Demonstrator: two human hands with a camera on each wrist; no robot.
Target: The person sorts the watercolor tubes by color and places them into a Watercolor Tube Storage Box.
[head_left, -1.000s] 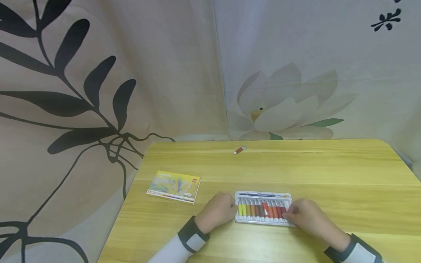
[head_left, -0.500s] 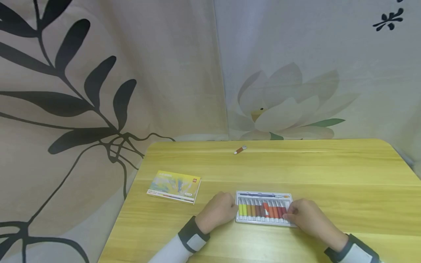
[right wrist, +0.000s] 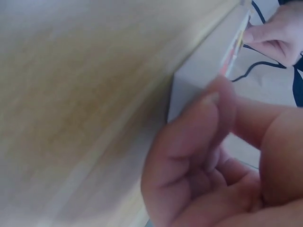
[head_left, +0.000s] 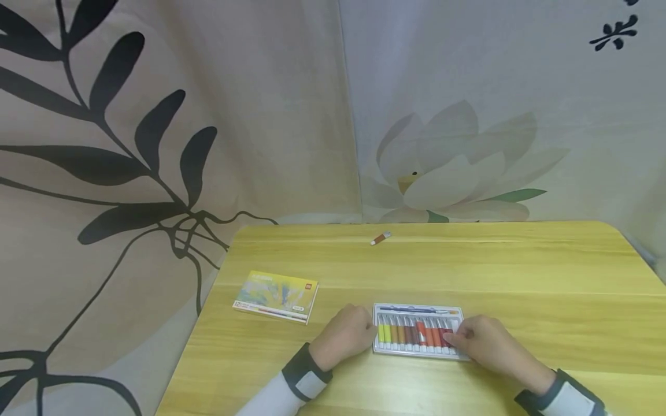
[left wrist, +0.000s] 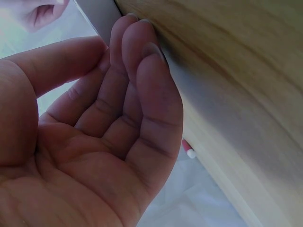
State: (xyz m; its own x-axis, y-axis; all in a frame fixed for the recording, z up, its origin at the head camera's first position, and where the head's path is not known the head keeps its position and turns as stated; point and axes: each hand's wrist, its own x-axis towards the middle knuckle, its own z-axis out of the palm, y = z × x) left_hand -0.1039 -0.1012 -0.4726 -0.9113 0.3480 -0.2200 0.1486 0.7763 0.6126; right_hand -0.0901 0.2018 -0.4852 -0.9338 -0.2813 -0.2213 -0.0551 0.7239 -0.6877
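A shallow white tray (head_left: pixel 416 354) of paint tubes (head_left: pixel 399 334) lies on the table. Its tubes form a row from yellow through brown to orange and dark red, and a slim paintbrush (head_left: pixel 411 310) lies along the far side. My left hand (head_left: pixel 345 336) pinches the tray's left edge with curled fingers; in the left wrist view, its thumb and fingertips meet at the tray's pale edge. At the right end, my right hand (head_left: pixel 486 344) grips the tray, its thumb reaching over the dark red tubes and hiding some of them.
A flat yellow box (head_left: pixel 276 296) with a printed picture lies left of the tray. Near the table's back edge is a small brown-and-white tube (head_left: pixel 380 238). Behind the wooden table (head_left: pixel 546 277) hangs a cloth (head_left: pixel 281 115) printed with plants.
My right thumb has slid slightly left over the dark red tubes. The left hand, tray, yellow box and small tube stay in place.
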